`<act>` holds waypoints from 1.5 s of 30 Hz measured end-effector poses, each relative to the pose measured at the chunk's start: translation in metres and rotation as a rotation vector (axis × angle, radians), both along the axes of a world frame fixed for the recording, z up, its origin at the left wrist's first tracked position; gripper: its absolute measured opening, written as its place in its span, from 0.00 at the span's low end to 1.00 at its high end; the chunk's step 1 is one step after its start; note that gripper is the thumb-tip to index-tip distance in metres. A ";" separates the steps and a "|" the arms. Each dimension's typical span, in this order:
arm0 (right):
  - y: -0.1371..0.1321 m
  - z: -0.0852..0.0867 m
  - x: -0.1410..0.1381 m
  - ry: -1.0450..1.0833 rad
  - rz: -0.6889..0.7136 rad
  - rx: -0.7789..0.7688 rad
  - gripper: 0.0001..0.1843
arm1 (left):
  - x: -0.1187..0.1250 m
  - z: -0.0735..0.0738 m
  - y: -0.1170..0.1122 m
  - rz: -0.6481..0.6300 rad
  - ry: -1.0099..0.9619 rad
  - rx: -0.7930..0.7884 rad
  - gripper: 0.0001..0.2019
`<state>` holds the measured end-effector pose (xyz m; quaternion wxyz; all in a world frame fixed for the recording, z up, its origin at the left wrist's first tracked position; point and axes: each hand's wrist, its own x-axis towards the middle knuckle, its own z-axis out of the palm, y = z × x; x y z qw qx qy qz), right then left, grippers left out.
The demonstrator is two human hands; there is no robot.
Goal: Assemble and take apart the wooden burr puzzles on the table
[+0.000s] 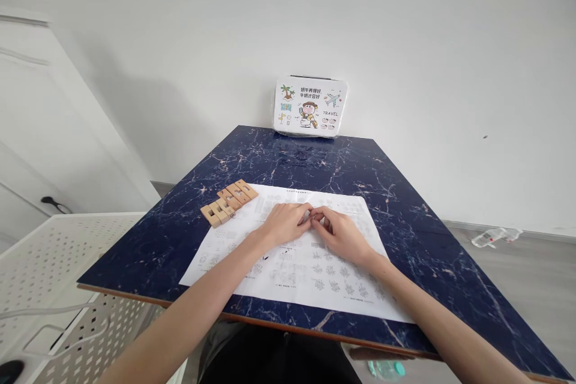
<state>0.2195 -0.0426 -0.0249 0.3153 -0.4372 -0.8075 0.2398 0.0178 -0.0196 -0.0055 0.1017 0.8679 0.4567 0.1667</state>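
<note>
My left hand (287, 222) and my right hand (339, 234) meet at the fingertips above the middle of a large printed sheet (274, 293). The fingers of both are bent and pressed together. Anything between them is hidden or too small to name. Rows of small line drawings and some text cover the sheet, which lies flat under my wrists. Left of my hands, by the sheet's upper left corner, several wooden blocks (210, 216) with cut-out holes lie side by side in a slanting row, some touching the paper.
The dark blue marbled table (342, 162) narrows toward the white wall. At its far edge a white cartoon-printed case (292, 123) leans upright. A white perforated surface (54, 240) with cables stands at left. A plastic bottle (387, 369) lies below the near edge.
</note>
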 end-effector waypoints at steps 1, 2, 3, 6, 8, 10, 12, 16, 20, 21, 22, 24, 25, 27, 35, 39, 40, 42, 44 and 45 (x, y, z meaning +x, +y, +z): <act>0.000 0.000 0.000 0.001 0.002 0.000 0.11 | 0.000 0.000 0.000 0.001 0.000 0.000 0.11; 0.000 0.000 0.000 0.001 0.003 0.002 0.11 | 0.000 0.000 0.000 0.002 0.000 0.000 0.11; 0.000 0.000 0.000 0.000 0.002 0.003 0.11 | 0.000 0.000 0.000 0.002 0.000 0.001 0.10; 0.000 0.000 0.000 -0.003 -0.001 0.003 0.11 | 0.000 0.000 0.000 0.000 -0.002 0.004 0.10; 0.000 0.000 0.000 -0.004 0.000 0.003 0.11 | 0.000 0.000 0.000 -0.002 -0.004 0.006 0.10; -0.001 0.001 0.000 -0.005 0.002 0.002 0.11 | 0.000 0.000 0.000 -0.004 -0.006 0.008 0.10; -0.001 0.001 0.000 -0.006 -0.001 0.001 0.11 | 0.000 0.000 0.000 -0.005 -0.008 0.009 0.10; -0.001 0.001 0.000 -0.010 -0.003 0.002 0.11 | 0.000 0.000 0.000 -0.007 -0.010 0.004 0.10; 0.000 0.001 0.000 -0.010 0.000 0.003 0.12 | 0.000 0.000 0.000 -0.006 -0.010 -0.001 0.10; 0.000 0.000 0.000 -0.010 -0.001 0.005 0.12 | 0.000 0.000 0.000 -0.007 -0.011 0.000 0.10; 0.000 0.000 0.000 -0.010 -0.001 0.005 0.12 | 0.000 0.000 0.000 -0.008 -0.012 0.001 0.11; 0.000 -0.001 0.000 -0.008 -0.004 0.007 0.12 | 0.000 0.000 0.000 -0.009 -0.014 0.002 0.11; 0.000 -0.001 0.000 -0.005 -0.005 0.006 0.12 | 0.000 0.000 0.000 -0.009 -0.013 0.003 0.11; 0.000 -0.001 0.000 0.000 -0.003 0.002 0.12 | 0.000 0.000 0.000 -0.007 -0.012 0.004 0.11; -0.001 0.001 0.000 -0.006 -0.006 -0.008 0.11 | 0.000 0.001 -0.001 0.005 -0.019 0.014 0.10; 0.000 0.001 0.001 -0.012 -0.009 -0.008 0.12 | 0.000 0.001 -0.003 0.033 -0.034 0.033 0.09; 0.000 0.001 0.001 -0.015 -0.010 -0.006 0.12 | -0.001 0.000 -0.003 0.046 -0.039 0.040 0.09; 0.000 0.000 0.001 -0.022 -0.016 0.000 0.12 | -0.002 -0.001 -0.003 0.092 -0.049 0.063 0.09; 0.000 0.000 0.002 -0.031 -0.022 0.005 0.12 | -0.003 -0.002 0.000 0.162 -0.061 0.104 0.09; 0.000 -0.001 0.002 -0.034 -0.023 0.007 0.12 | -0.004 -0.002 0.001 0.202 -0.067 0.130 0.09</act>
